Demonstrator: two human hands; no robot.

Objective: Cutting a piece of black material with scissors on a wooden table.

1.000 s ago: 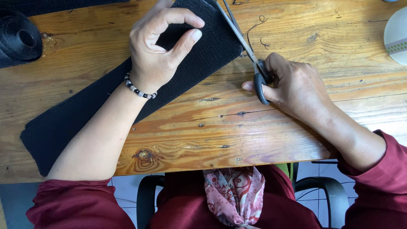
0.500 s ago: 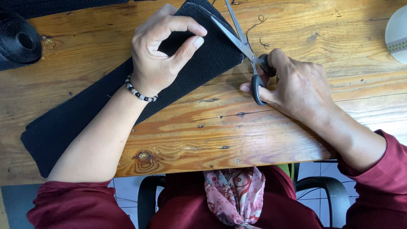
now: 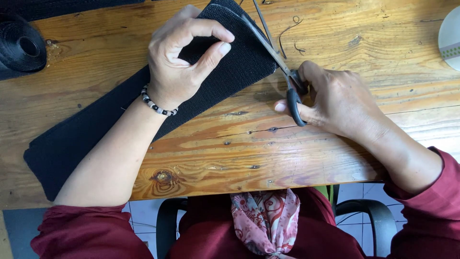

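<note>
A long strip of black textured fabric [image 3: 86, 134] lies slantwise across the wooden table [image 3: 249, 153]. My left hand [image 3: 184, 57] presses down on its upper end, fingers curled, with a beaded bracelet on the wrist. My right hand [image 3: 335, 98] grips black-handled scissors [image 3: 280, 64]. Their blades are spread apart at the fabric's right edge, near the top corner.
A roll of black webbing [image 3: 21, 48] sits at the top left. A white round object [image 3: 450, 38] shows at the right edge. Thin dark threads [image 3: 290, 36] lie above the scissors. A chair's black armrests appear below the table's near edge.
The scissor blades have spread wider and moved left into the fabric's edge. My right hand has shifted slightly along the edge; my left hand stays pressed on the fabric.
</note>
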